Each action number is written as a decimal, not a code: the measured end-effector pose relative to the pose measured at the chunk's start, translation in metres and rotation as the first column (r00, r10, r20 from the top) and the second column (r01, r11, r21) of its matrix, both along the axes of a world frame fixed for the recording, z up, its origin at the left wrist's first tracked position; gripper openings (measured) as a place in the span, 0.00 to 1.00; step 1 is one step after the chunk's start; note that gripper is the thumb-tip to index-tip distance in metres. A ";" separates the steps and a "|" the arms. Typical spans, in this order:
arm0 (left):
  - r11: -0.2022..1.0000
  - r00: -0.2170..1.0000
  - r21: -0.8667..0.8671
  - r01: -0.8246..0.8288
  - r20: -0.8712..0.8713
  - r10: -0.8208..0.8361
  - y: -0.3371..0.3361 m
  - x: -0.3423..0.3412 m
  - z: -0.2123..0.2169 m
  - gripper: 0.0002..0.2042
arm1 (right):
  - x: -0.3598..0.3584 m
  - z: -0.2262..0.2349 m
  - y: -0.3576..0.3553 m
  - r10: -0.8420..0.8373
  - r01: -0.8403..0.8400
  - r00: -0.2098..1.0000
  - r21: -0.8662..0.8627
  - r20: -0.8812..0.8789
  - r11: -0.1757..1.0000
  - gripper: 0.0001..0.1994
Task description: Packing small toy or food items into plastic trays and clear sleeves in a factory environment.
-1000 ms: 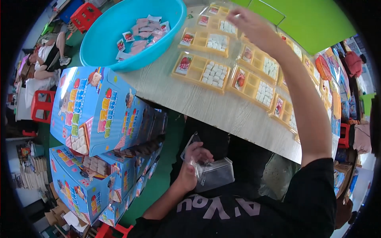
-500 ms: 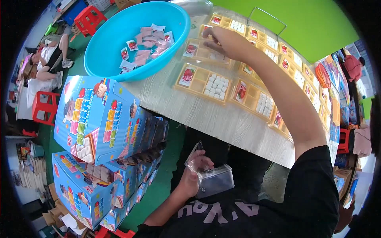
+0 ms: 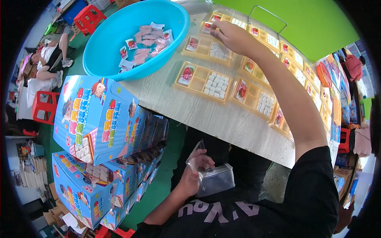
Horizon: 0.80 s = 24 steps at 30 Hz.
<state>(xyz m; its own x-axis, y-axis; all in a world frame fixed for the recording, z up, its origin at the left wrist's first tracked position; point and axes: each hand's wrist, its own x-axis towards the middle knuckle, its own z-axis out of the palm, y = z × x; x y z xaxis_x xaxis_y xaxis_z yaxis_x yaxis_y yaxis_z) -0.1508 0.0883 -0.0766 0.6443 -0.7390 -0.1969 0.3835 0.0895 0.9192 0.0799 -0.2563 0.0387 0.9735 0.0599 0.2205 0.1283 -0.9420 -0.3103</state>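
Observation:
Low in front of me, my left hand [image 3: 194,170] is closed around clear plastic lids [image 3: 216,181]; one thin clear piece tilts up beside its fingers. My right hand [image 3: 230,36] reaches over the table, fingers bent together at the edge of a strawberry-printed sachet [image 3: 206,27] in a far yellow tray. Whatever is between its fingertips is hidden. Nearer stand more yellow compartment trays [image 3: 197,85], each with a printed sachet [image 3: 187,75] at one end and small white pieces [image 3: 216,85] at the other.
A blue basin [image 3: 93,49] with pink-and-white sachets [image 3: 149,41] stands at the table's left. Blue printed cartons [image 3: 85,123] are stacked beside my left arm. More trays run to the right, near an orange basket [image 3: 323,75]. A person [image 3: 49,59] sits far left by red stools [image 3: 89,19].
My right hand has moved slightly away from me, off the second tray to the farther one, with its fingers drawn closer together. The left hand and the lids have barely moved.

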 end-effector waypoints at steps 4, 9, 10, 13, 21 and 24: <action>1.000 1.000 0.003 -0.002 0.011 0.002 -0.001 0.001 -0.002 0.55 | 0.001 -0.012 0.002 0.038 -0.036 0.999 -0.073 0.029 0.997 0.18; 1.000 1.000 0.004 -0.004 0.019 0.004 -0.001 0.000 -0.001 0.54 | -0.003 -0.019 0.013 0.091 -0.027 0.969 -0.266 0.230 0.964 0.16; 1.000 1.000 0.005 -0.002 0.016 0.002 -0.001 0.000 -0.002 0.54 | -0.003 -0.019 0.014 0.095 -0.016 0.964 -0.300 0.250 0.954 0.16; 1.000 1.000 0.001 0.012 0.011 -0.013 0.000 0.001 -0.001 0.54 | -0.009 -0.015 0.013 0.108 -0.027 0.966 -0.325 0.235 0.945 0.17; 1.000 1.000 0.007 0.008 0.026 -0.008 0.002 0.002 -0.001 0.53 | -0.032 -0.001 0.028 0.064 -0.068 0.998 -0.322 -0.021 0.944 0.25; 1.000 1.000 0.008 0.005 0.021 -0.005 0.003 0.000 -0.004 0.53 | -0.036 0.001 0.027 0.064 -0.072 0.997 -0.380 -0.033 0.922 0.26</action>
<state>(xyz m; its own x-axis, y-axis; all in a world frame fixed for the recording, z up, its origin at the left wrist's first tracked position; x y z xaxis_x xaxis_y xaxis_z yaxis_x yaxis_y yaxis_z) -0.1509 0.0909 -0.0808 0.6449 -0.7405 -0.1892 0.3649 0.0807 0.9275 0.0435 -0.2294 0.0401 0.9681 0.2015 0.1488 0.1935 -0.9788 0.0667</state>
